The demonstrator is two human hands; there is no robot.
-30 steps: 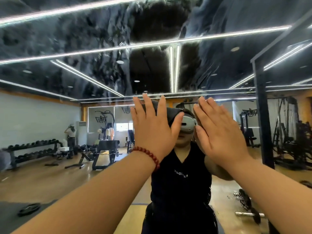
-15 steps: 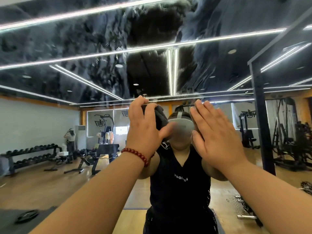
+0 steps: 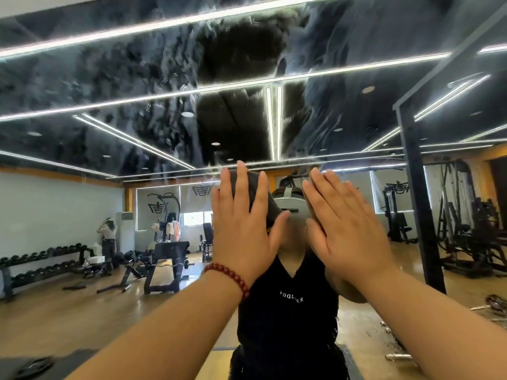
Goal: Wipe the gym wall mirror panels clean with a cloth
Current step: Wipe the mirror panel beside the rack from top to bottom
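The wall mirror fills the view, and its upper part is covered in hazy grey smears. My left hand, with a red bead bracelet on the wrist, presses a dark cloth flat against the glass with straight, spread fingers. The cloth shows between the fingers and past the thumb. My right hand lies flat on the mirror just to the right of it, fingers straight, holding nothing. My own reflection in a black top stands behind both hands.
A black upright post stands at the right. The mirror reflects a dumbbell rack, weight benches, cable machines and another person at far left. Weights lie on the floor at lower right.
Half a second ago my left fingers were curled round the cloth; now they are straight again and press it flat. My right hand stays flat on the glass.
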